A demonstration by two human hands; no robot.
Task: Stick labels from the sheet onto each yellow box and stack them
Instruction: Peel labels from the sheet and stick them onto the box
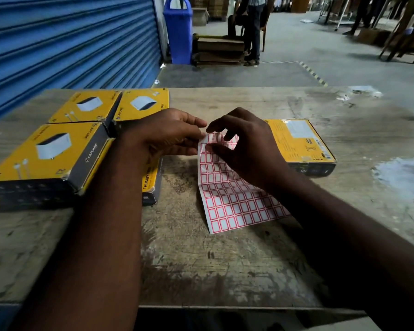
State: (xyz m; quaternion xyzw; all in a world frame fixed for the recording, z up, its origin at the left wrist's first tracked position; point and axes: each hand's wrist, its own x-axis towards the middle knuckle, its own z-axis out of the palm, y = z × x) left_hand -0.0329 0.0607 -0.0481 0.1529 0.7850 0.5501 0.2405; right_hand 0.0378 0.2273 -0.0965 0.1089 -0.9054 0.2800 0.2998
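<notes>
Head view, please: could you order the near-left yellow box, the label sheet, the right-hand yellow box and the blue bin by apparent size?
1. near-left yellow box
2. label sheet, partly covered by the right hand
3. right-hand yellow box
4. blue bin, which looks smallest only because it stands far off

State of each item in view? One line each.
sheet: top end raised, rest lying flat.
left hand: pinches the sheet's top corner.
right hand: fingertips pinch at a label on the sheet.
left boxes: closed, picture side up.
right box: closed, back side up, unstacked.
</notes>
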